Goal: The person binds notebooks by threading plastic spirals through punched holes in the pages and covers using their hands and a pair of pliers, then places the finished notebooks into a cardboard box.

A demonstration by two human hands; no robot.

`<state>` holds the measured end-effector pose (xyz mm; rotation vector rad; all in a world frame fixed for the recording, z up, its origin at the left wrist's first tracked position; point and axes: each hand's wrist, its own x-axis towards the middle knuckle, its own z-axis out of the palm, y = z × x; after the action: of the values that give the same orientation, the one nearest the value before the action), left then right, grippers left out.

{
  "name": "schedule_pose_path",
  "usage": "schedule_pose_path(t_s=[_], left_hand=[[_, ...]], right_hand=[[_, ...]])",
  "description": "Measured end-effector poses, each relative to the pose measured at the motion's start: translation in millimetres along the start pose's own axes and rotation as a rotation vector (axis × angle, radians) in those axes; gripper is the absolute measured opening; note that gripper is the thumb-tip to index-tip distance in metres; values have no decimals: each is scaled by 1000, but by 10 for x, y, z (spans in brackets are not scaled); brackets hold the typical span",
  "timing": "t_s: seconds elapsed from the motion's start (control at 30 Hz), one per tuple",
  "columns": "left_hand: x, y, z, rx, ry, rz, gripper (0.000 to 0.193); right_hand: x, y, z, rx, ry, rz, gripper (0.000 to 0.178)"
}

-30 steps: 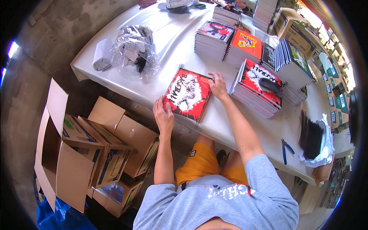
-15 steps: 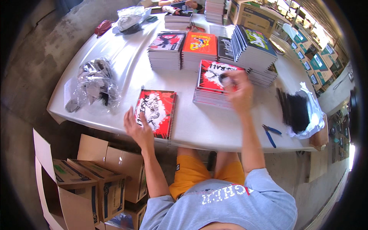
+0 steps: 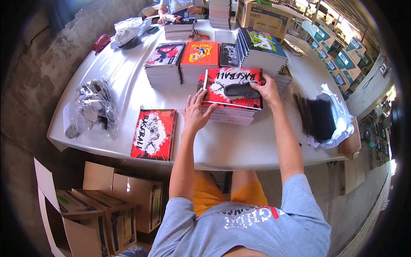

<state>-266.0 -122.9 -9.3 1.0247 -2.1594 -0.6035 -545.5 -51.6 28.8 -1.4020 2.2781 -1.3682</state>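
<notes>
A stack of red spiral notebooks (image 3: pixel 233 92) lies on the white table (image 3: pixel 239 143) in front of me. My left hand (image 3: pixel 196 112) rests with spread fingers on the stack's left edge. At the stack's right corner, my right hand (image 3: pixel 266 88) touches the top notebook next to a dark grey oblong object (image 3: pixel 241 90) lying on the cover. A small pile of red notebooks (image 3: pixel 154 133) sits apart at the table's near left edge.
More notebook stacks (image 3: pixel 200 60) line the table behind. A clear plastic bag (image 3: pixel 93 106) lies at the left, black spiral bindings (image 3: pixel 319 118) on white plastic at the right. Open cardboard boxes (image 3: pixel 100 207) stand on the floor to my lower left. Another person (image 3: pixel 177 6) is at the far end.
My left hand left the small red pile and moved right onto the big stack. My right hand came down onto the stack's right corner. My view shifted right.
</notes>
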Motion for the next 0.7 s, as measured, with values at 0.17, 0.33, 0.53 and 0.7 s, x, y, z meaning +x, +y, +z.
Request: schedule_pose_path(t_s=[0.17, 0.33, 0.53, 0.7], left_hand=[[30, -106, 53, -73, 40, 82, 71], [-5, -101, 99, -200, 97, 68, 79], [-15, 34, 42, -182, 44, -6, 92], [13, 126, -318, -228, 267, 114, 89]], right_hand=[[190, -376, 15, 1224, -287, 488, 27], [353, -408, 99, 673, -67, 40, 12], [178, -994, -50, 382, 452, -589, 17], [-239, -1262, -493, 347, 445, -590, 15]])
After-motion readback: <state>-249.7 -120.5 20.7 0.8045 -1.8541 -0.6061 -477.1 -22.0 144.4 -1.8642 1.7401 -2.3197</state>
